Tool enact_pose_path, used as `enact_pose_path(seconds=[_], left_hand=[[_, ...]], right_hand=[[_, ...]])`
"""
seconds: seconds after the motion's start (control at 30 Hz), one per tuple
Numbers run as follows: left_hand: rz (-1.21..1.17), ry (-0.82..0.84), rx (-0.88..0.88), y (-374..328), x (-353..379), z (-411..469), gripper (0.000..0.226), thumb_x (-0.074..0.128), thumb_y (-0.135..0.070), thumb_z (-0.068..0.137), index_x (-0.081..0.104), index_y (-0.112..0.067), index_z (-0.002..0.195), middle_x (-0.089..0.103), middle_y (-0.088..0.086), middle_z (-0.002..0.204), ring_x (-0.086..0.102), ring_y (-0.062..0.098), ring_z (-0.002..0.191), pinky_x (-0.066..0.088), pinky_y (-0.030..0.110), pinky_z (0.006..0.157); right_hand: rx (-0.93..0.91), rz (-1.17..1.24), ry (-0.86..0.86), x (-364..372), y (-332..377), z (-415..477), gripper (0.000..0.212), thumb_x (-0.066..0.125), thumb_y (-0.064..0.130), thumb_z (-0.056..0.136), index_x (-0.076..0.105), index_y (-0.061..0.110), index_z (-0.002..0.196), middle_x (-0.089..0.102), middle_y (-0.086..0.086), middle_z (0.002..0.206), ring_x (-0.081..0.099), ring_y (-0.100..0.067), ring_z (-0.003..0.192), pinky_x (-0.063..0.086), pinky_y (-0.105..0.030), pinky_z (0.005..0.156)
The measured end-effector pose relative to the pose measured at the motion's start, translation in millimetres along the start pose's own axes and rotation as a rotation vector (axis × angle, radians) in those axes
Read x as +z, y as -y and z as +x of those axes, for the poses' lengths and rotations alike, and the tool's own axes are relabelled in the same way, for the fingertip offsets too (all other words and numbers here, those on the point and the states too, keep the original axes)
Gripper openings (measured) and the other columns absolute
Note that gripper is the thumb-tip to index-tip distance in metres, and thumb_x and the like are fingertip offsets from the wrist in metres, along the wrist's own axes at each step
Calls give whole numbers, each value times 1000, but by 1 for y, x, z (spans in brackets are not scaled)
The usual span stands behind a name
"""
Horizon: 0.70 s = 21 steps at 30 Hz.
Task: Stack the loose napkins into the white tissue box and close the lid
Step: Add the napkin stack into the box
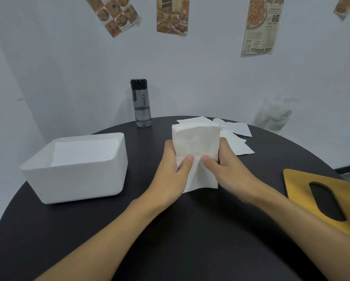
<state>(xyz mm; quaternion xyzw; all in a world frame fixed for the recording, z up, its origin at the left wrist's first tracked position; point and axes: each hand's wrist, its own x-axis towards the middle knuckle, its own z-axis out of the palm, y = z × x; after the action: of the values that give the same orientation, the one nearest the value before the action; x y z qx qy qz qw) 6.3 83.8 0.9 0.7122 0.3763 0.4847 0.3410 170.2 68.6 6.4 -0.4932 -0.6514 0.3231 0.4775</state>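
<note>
Round dark table [190, 250] against a pale wall [68, 67] — food posters [261, 25] pinned up.

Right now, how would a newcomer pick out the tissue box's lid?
Start at the round black table. The lid lies flat at its right edge, away from the white tissue box on the left. It alone is yellow-brown, a board with an oval slot.
</note>
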Motion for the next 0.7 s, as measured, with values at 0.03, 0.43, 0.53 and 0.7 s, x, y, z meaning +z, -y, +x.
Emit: enact_pose_path(seconds=[0.03, 0.43, 0.53, 0.7], left_hand=[[23, -4, 13, -5, -2, 1, 26, 53, -21, 103, 38, -27, 124, 49, -23, 114, 55, -13, 104, 49, 7, 78], [396, 380, 40, -110, -149, 31, 24, 66, -15, 96, 68, -21, 120, 75, -7, 110, 73, 14, 97, 60, 30, 83], [484, 368, -19, -119, -182, 35, 24, 71, -21, 93, 71, -26, 117, 76, -7, 108, 73, 17, 96, 60, 32, 82], [269, -81, -180, -99, -247, 37, 44, 76, -20, 88, 59, -26, 128, 76, 5, 100, 74, 18, 86, 59, 26, 65]], right_hand=[[0, 4, -15, -1, 2, 0, 32, 52, 19, 101, 41, 26, 129, 56, 19, 119, 58, 7, 108, 50, -24, 87], [-55, -1, 346, -17, 120, 30, 27, 62, 16, 95, 68, 15, 121, 74, -12, 108, 69, -27, 93, 57, -42, 86], [-106, -151, 332, 15, 135, 48, 18, 62, 17, 97, 72, 11, 111, 74, -13, 103, 67, -17, 85, 56, -38, 80], [84, 232, 166, 69, 150, 78, 12, 65, 2, 92, 65, -7, 99, 65, -14, 88, 61, -15, 59, 49, -24, 54]])
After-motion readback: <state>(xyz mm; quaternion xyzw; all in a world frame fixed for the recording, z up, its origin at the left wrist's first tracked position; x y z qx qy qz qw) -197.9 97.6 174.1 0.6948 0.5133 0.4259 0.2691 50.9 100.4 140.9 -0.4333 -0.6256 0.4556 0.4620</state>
